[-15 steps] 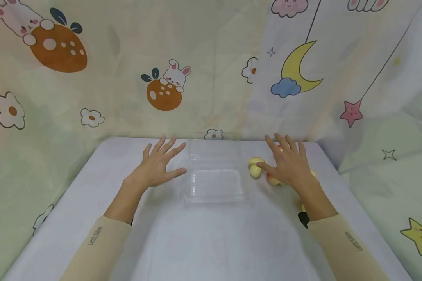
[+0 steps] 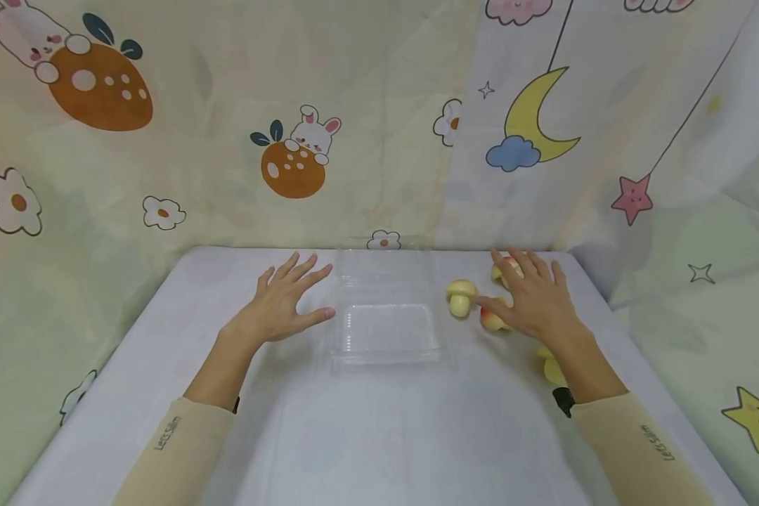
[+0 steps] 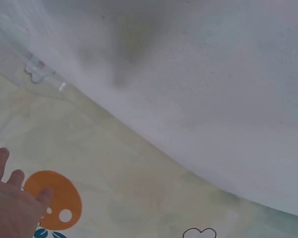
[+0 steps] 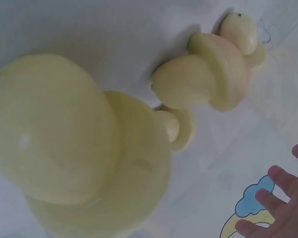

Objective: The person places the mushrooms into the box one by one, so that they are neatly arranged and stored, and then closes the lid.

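Observation:
My left hand [image 2: 284, 302] hovers with spread fingers just left of a clear plastic box [image 2: 388, 330]. In the left wrist view, part of that hand [image 3: 15, 208] shows at the lower left, holding nothing. My right hand [image 2: 536, 299] is also spread and holds nothing, over a group of toy mushrooms. Nearest its thumb is a pale yellow mushroom [image 2: 460, 298]. A red-and-yellow mushroom [image 2: 492, 320] and another red-capped one [image 2: 504, 270] are partly hidden by the hand. By the right wrist lies a yellow mushroom [image 2: 552, 368], large in the right wrist view [image 4: 54, 129].
The box's raised lid [image 2: 386, 270] stands behind its base on the white table [image 2: 379, 436]. A patterned cloth [image 2: 367, 70] hangs along the table's back edge and sides. The right wrist view shows several mushrooms close together, including a broad-capped one [image 4: 184, 82].
My right hand has moved to the right and slightly nearer, uncovering more of the mushrooms. The left hand stays almost where it was, and the box has not moved.

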Available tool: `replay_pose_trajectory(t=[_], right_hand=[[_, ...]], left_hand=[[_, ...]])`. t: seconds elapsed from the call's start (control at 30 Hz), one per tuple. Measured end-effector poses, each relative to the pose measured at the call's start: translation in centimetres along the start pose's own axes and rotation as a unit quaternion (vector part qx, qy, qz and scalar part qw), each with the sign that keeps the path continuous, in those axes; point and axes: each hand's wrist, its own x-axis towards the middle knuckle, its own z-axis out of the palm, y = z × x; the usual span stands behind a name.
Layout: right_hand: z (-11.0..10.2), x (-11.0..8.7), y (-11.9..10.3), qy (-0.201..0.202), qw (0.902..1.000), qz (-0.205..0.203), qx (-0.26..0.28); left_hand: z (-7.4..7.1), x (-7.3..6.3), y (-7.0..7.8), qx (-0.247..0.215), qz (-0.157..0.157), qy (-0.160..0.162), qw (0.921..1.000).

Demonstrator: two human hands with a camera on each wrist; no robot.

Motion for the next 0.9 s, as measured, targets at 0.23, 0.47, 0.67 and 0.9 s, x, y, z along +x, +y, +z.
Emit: replay_pose_trajectory(t=[0.23, 0.47, 0.67, 0.9], right_hand=[[-0.2, -1.0, 1.0, -0.018, 0.9998, 0.009, 0.002], [0.1, -2.7, 2.0, -0.032, 0.9994, 0.015, -0.001], [0.2, -3.7, 2.8, -0.034, 0.9992, 0.0, 0.023], [0.4, -4.2, 3.7, -0.031, 0.9975, -0.011, 0.062]], left_hand=[[0.1, -0.2, -0.3, -0.031, 0.002, -0.002, 0.9995], [0.5, -0.7, -0.7, -0.059, -0.006, -0.012, 0.9982], [0.8, -0.9, -0.6, -0.114, -0.009, -0.019, 0.9932], [1.2, -1.3, -0.5, -0.163, -0.003, -0.017, 0.9865]])
